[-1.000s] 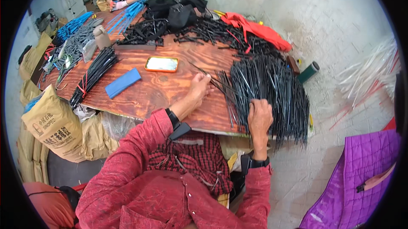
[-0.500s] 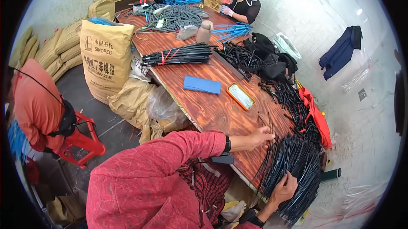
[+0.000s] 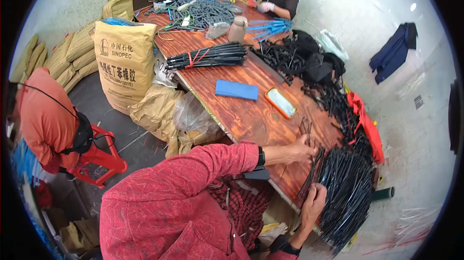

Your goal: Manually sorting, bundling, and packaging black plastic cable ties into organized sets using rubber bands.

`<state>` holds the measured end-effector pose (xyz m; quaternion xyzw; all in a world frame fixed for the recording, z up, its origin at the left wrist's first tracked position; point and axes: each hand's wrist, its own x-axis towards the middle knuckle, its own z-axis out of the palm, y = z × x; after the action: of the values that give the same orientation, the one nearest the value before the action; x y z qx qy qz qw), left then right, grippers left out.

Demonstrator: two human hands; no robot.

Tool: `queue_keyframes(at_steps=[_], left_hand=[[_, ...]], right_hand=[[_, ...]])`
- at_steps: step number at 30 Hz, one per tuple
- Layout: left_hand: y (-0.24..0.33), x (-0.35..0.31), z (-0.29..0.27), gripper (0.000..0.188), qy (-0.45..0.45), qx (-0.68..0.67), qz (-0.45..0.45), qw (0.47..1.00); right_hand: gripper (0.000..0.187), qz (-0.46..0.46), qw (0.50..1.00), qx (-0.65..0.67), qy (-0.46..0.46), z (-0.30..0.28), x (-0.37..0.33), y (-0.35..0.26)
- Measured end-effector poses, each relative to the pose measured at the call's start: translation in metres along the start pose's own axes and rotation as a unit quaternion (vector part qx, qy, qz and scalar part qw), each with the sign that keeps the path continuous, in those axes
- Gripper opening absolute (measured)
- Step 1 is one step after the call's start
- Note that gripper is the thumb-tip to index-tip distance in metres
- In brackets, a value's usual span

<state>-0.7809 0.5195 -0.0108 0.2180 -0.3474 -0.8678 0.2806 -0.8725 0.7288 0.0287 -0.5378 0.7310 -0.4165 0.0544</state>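
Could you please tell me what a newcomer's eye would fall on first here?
Probably the large heap of thin black strips on the table, beside the right hand. Then, perhaps, the bright red cloth just past that heap, and the tall tan sack left of the table.

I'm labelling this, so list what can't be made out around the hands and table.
In the head view:
Black strips: number, too thin and overlapping.
Left hand: strip count, hidden by its fingers.
Right hand: any grip, hidden by its fingers.
Orange tray: contents, too small.
Co-worker: head, partly cut by upper edge.
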Motion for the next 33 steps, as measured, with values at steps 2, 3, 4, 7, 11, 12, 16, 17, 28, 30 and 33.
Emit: queue_keyframes(at_steps=[2, 3, 4, 7, 11, 12, 16, 17, 28, 30, 33], left_hand=[[-0.003, -0.002, -0.006, 0.074, -0.026, -0.011, 0.019, 0.999], [-0.002, -0.008, -0.008, 0.074, -0.022, -0.013, 0.007, 1.000], [0.000, -0.015, -0.011, 0.077, -0.016, 0.008, 0.011, 1.000], [0.012, -0.020, -0.004, 0.083, -0.018, 0.051, 0.035, 0.998], [0.018, -0.035, 0.000, 0.088, -0.030, 0.062, 0.029, 0.997], [0.022, -0.034, 0.002, 0.088, -0.045, 0.075, 0.039, 0.995], [0.024, -0.034, -0.002, 0.091, -0.055, 0.119, 0.074, 0.989], [0.020, -0.029, -0.007, 0.092, -0.040, 0.139, 0.096, 0.985], [0.102, -0.041, -0.041, 0.092, -0.082, 0.419, -0.008, 0.904], [0.116, -0.045, -0.051, 0.085, -0.018, 0.444, 0.064, 0.893], [0.138, -0.059, -0.091, 0.077, 0.095, 0.611, 0.225, 0.753]], right_hand=[[0.015, -0.023, 0.999, -0.015, -0.026, 0.009, -0.002, -0.007], [0.015, -0.034, 0.999, -0.030, -0.028, 0.012, -0.001, -0.011], [0.015, -0.046, 0.998, -0.045, -0.029, 0.013, -0.001, -0.014], [0.015, -0.097, 0.989, -0.107, -0.001, 0.009, 0.001, -0.011], [0.017, -0.067, 0.992, -0.108, -0.002, 0.011, -0.003, -0.013], [0.018, 0.028, 0.998, -0.024, -0.053, 0.010, -0.003, -0.015], [0.022, 0.134, 0.979, 0.112, -0.110, 0.016, -0.002, -0.013], [0.024, 0.136, 0.975, 0.137, -0.113, 0.019, -0.002, -0.012], [0.030, 0.132, 0.989, 0.060, -0.018, 0.028, -0.002, 0.023], [0.029, 0.139, 0.989, 0.047, -0.007, 0.027, -0.003, 0.028], [0.027, 0.159, 0.987, 0.002, 0.032, 0.027, -0.002, 0.039]])
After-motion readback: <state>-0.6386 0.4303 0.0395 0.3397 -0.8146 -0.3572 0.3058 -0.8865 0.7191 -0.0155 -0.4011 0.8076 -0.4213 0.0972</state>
